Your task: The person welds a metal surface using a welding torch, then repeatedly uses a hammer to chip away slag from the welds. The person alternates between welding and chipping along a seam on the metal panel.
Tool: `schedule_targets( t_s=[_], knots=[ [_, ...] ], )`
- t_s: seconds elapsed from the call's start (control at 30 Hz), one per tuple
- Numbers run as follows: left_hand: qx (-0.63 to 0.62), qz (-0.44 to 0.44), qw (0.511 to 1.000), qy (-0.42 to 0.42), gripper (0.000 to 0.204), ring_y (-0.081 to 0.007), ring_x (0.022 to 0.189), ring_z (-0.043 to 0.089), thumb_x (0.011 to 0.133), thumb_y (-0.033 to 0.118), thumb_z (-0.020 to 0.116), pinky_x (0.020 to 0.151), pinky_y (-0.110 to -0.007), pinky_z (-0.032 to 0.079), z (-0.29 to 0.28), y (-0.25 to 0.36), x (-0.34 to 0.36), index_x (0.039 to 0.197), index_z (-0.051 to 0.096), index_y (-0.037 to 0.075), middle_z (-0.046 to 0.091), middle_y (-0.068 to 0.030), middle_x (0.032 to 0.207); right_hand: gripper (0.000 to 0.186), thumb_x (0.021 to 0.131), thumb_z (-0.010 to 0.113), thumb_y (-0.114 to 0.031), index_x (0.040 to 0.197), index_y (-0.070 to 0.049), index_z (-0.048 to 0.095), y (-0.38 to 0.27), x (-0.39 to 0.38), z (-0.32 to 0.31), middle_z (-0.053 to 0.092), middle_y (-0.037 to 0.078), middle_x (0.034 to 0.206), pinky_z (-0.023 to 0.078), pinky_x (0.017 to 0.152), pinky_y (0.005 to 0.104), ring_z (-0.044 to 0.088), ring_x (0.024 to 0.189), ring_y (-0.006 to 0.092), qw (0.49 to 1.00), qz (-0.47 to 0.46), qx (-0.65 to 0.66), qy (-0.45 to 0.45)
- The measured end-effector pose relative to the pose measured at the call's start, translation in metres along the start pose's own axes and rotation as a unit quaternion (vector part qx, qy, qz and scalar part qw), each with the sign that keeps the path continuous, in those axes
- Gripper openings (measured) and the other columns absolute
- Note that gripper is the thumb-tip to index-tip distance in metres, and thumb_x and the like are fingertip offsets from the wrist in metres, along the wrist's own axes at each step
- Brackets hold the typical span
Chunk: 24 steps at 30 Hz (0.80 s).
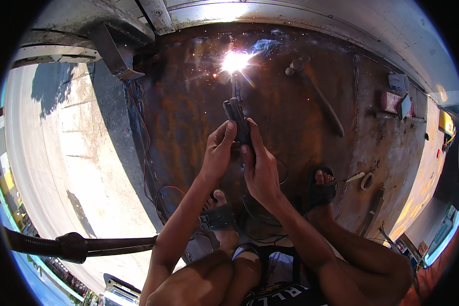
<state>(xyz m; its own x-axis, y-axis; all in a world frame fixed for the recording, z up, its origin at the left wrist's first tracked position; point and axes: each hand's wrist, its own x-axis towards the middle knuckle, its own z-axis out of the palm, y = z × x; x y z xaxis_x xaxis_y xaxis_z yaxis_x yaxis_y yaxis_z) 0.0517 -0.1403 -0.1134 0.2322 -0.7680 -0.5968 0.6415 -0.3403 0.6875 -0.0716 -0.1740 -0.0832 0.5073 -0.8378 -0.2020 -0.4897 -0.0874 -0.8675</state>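
Note:
Both my hands grip a dark welding electrode holder [241,118] in front of me. My left hand [220,148] wraps its left side, thumb along the top. My right hand [261,166] closes round the right side and lower end. From the holder's jaws a thin welding rod [234,84] points away from me. A blinding white arc [235,61] burns at its far end on the rusty steel plate [188,132], throwing sparks. The glare hides the rod's tip and the weld spot. Bluish smoke [268,45] drifts just right of the arc.
A hammer [319,97] lies on the plate to the right. Farther right are a white cup [398,82], a red box [391,102] and a tape roll [367,181]. A bent metal bracket [112,51] stands at the far left. Cables [250,209] trail by my sandalled feet.

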Motion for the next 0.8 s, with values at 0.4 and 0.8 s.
schedule_targets(
  t_s=[0.4, 0.8],
  knots=[
    [-0.011, -0.026, 1.000, 0.006, 0.040, 0.0011, 0.068, 0.053, 0.104, 0.046, 0.051, 0.054, -0.018, 0.037, 0.0003, 0.0036, -0.0022, 0.113, 0.066, 0.010, 0.065, 0.0067, 0.087, 0.060, 0.101, 0.053, -0.008, 0.155, -0.010, 0.028, -0.0006, -0.0002, 0.0003, 0.066, 0.026, 0.105, 0.053, 0.070, 0.0474, 0.069, 0.089, 0.0421, 1.000, -0.005, 0.008, 0.002],
    [-0.006, -0.035, 0.999, -0.001, 0.044, -0.0011, 0.081, 0.056, 0.104, 0.046, 0.049, 0.068, -0.020, 0.045, 0.0008, 0.0049, -0.0040, 0.114, 0.065, 0.007, 0.065, 0.0056, 0.093, 0.060, 0.101, 0.053, -0.009, 0.155, -0.010, 0.029, 0.0001, -0.0008, 0.0003, 0.066, 0.025, 0.102, 0.052, 0.069, 0.0472, 0.069, 0.087, 0.0423, 1.000, 0.001, 0.007, 0.005]
  ],
)
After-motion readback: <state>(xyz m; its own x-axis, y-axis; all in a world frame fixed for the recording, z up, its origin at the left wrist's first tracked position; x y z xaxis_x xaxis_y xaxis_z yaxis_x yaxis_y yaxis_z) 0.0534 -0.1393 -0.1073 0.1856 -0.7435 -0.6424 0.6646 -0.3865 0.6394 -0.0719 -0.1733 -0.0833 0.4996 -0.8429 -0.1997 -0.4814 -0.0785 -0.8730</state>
